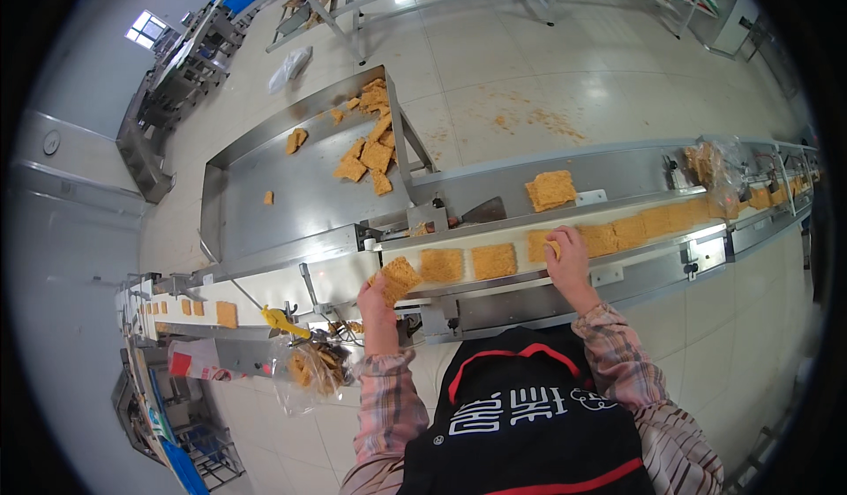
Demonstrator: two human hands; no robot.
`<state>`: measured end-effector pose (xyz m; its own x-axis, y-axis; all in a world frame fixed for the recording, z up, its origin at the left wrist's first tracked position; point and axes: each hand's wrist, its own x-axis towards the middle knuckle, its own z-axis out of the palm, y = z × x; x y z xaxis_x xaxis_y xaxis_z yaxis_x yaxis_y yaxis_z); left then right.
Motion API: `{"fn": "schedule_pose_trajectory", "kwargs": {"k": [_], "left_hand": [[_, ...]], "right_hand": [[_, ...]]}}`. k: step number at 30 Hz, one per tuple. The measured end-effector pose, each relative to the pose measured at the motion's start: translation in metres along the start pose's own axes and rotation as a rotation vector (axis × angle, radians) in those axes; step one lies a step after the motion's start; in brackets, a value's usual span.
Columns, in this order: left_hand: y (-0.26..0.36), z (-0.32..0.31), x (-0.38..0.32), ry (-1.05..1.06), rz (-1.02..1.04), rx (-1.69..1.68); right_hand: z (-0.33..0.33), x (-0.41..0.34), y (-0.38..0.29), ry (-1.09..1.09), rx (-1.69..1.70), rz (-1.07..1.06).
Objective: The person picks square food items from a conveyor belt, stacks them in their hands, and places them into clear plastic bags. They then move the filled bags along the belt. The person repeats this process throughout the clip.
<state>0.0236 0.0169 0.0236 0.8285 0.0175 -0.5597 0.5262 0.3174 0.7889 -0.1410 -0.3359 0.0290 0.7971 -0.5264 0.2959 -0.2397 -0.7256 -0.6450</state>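
My left hand grips a square, golden-brown noodle-like cake, tilted over the pale conveyor belt. My right hand is at the belt's near edge, its fingers shut on a small piece of the same golden food, beside a flat cake partly behind the fingers. Between my hands, two square cakes lie apart on the belt. To the right, several more lie edge to edge in a row. A small stack of cakes rests on the metal ledge beyond the belt.
Beyond the belt stands a steel tray table with a heap of broken cakes. A scraper lies beside the belt. A yellow-handled tool and a plastic bag of pieces are at the left; another bag is at the right.
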Motion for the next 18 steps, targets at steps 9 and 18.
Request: {"fn": "schedule_pose_trajectory", "kwargs": {"k": [9,18], "left_hand": [[-0.013,0.009,0.040,0.227,0.401,0.845],[-0.087,0.066,-0.051,-0.184,0.896,1.430]], "right_hand": [[0.018,-0.003,-0.020,-0.295,0.118,-0.072],[0.036,-0.003,-0.041,-0.350,-0.134,-0.471]]}}
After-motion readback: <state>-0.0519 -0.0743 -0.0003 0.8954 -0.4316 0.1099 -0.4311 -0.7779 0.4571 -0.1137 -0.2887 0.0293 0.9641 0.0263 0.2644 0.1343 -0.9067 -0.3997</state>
